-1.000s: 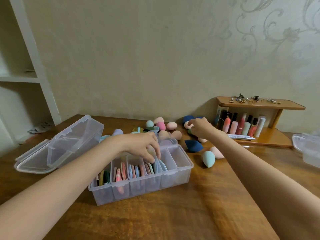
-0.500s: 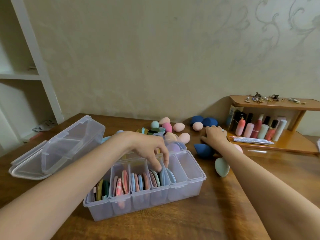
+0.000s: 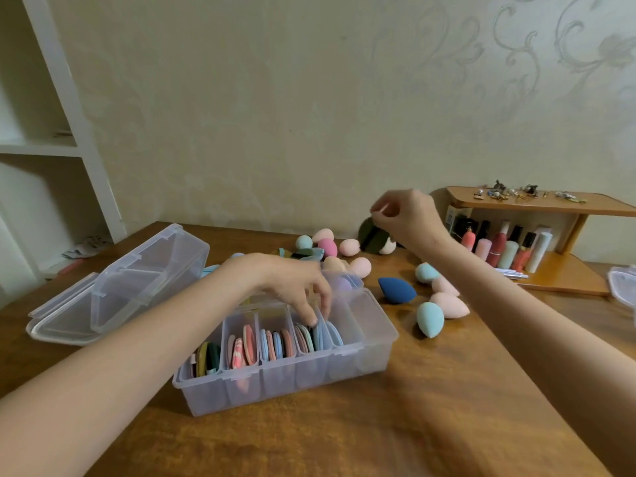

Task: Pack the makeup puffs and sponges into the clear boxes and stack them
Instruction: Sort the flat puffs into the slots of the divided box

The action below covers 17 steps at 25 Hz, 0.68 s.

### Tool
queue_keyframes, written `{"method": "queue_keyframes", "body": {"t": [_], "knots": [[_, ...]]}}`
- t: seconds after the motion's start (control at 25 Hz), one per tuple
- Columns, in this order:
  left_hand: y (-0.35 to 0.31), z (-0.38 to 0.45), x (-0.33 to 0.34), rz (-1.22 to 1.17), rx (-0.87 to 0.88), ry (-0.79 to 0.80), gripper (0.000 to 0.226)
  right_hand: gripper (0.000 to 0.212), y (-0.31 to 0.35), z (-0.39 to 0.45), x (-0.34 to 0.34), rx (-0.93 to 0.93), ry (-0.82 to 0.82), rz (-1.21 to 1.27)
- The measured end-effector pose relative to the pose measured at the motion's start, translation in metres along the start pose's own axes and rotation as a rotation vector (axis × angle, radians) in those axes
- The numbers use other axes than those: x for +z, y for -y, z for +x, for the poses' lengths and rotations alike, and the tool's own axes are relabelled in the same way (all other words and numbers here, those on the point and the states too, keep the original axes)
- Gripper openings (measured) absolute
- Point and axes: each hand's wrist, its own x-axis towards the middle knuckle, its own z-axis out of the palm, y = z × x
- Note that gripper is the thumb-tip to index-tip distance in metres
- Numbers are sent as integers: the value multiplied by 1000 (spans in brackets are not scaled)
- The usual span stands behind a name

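Item: my right hand [image 3: 402,218] pinches a dark green round flat makeup puff [image 3: 371,238] up behind the clear plastic divided box [image 3: 285,359], which lies nearer me and leftward, where my left hand [image 3: 292,284] fingers part upright puffs.

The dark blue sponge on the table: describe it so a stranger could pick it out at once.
Start at the clear box with dividers in the middle of the wooden table, then look just past its far right corner. The dark blue sponge lies there on its side, pointed tip toward the box. The sponges lying nearest it are pale pink or light teal; it alone is deep navy.
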Motion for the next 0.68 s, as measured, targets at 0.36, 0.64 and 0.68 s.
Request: {"method": "queue_keyframes", "body": {"t": [0.36,0.64,0.68], "knots": [[-4,-29,35,-101,7,-358,16,22,74,-85,21,-181,357,-331],[-7,-33,43,-68,-7,-377,26,10,66,-99,31,-233,435,-394],[-7,-32,45,-53,3,-382,29,11,67,-105,33,-249,503,-410]]}}
